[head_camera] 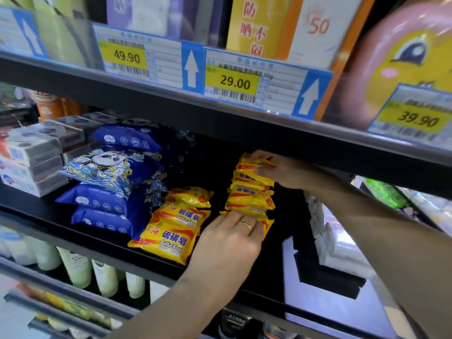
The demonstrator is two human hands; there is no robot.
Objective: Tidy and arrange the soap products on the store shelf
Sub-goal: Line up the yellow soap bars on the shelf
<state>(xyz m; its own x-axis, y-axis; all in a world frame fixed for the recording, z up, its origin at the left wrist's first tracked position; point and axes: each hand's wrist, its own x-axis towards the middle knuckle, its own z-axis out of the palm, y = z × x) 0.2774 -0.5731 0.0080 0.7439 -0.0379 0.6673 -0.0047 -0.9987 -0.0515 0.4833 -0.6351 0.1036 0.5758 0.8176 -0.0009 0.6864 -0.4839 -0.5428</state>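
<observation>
A tall stack of yellow sulfur soap packets (252, 189) stands on the black middle shelf (73, 231). My right hand (281, 171) grips the top packet of that stack, fingers curled over its edge. My left hand (230, 243), a gold ring on one finger, holds the bottom of the stack with fingers bent around the lowest packet. To the left lies a second, shorter pile of yellow sulfur soap (176, 226), leaning forward. Beside it sit stacked blue soap packs (110, 182), one printed with a panda.
White and grey boxed soaps (31, 162) are piled at the shelf's left end. White packs (325, 238) stand at the right. Price tags (232, 80) line the upper shelf edge above my hands. Pale bottles (78, 267) fill the shelf below.
</observation>
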